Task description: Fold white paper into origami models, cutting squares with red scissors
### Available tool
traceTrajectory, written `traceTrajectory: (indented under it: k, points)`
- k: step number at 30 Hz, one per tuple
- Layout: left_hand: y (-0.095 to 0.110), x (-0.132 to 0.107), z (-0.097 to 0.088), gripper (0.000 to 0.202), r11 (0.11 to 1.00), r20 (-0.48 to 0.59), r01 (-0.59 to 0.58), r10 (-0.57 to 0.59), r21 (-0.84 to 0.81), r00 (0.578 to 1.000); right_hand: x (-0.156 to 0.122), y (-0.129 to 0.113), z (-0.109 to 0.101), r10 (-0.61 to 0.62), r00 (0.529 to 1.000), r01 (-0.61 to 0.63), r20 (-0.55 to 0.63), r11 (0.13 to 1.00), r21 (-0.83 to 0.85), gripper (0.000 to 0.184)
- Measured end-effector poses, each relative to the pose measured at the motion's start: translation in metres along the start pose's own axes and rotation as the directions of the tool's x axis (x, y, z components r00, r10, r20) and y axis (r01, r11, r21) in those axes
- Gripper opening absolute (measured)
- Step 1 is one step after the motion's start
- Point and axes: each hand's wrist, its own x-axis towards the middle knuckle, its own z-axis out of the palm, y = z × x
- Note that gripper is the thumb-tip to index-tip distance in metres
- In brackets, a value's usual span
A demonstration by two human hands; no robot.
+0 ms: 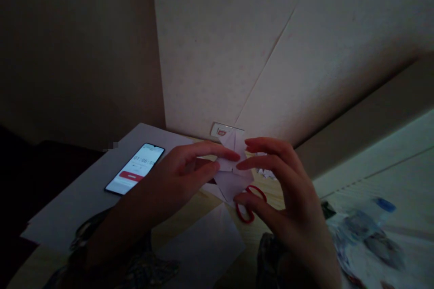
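A folded piece of white paper (233,179), creased into a pointed shape, is held up over the table between my two hands. My left hand (190,169) pinches its left side, with the index finger lying across the front and the thumb at the edge. On the right, my right hand (281,180) has its fingers curved and apart, the middle fingertip touching the paper's face and the thumb near its lower edge. Red-handled scissors (251,205) lie just behind and below the paper, their blades hidden.
A phone (134,169) showing a running timer lies on large white sheets (81,189) at the left. Another white sheet (206,248) rests at the front of the wooden table. Small paper pieces (266,173) sit behind my right hand. A clear plastic bottle (368,219) is lower right; a wall socket (220,131) is behind.
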Motion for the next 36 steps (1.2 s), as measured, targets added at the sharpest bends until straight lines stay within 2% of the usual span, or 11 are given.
traceTrajectory:
  k: [3,7,11,16,21,26,36]
  points:
    - [-0.0014,-0.0001,0.0009,0.026,0.999,-0.002,0.018,-0.019,-0.029,1.0,-0.0004,-0.0005,0.0005,-0.018,0.999,0.019,0.049,1.0,-0.024,0.029]
    - [-0.0026,0.0,0.0003,0.029,1.0,-0.019,0.002,-0.002,-0.014,1.0,-0.0006,-0.0001,0.0011,-0.028,0.998,0.03,0.048,0.999,-0.04,0.018]
    - [-0.0031,-0.0004,-0.0012,0.03,1.0,-0.023,-0.003,0.002,-0.01,1.0,-0.0019,0.0006,-0.0003,-0.03,0.996,0.034,0.081,0.998,-0.046,0.023]
    - [0.0005,-0.002,-0.0013,0.028,0.999,-0.019,-0.004,0.005,0.045,1.0,-0.0022,-0.0003,-0.0018,-0.009,0.999,0.011,0.046,0.999,-0.053,0.015]
    - [0.0022,-0.0015,-0.0008,0.025,0.999,-0.005,0.015,-0.015,0.03,1.0,-0.0028,0.0002,-0.0025,-0.004,0.994,0.012,0.109,0.998,-0.066,0.023]
    - [0.003,-0.0019,-0.0004,0.023,0.999,-0.001,-0.005,0.005,0.038,1.0,-0.0028,-0.0003,-0.003,-0.013,0.996,0.018,0.089,0.998,-0.058,0.017]
    - [0.0062,-0.0024,-0.0003,0.017,0.995,0.029,0.006,-0.003,-0.097,1.0,-0.0018,-0.0021,-0.0058,0.014,0.998,-0.012,0.064,1.0,-0.028,0.01]
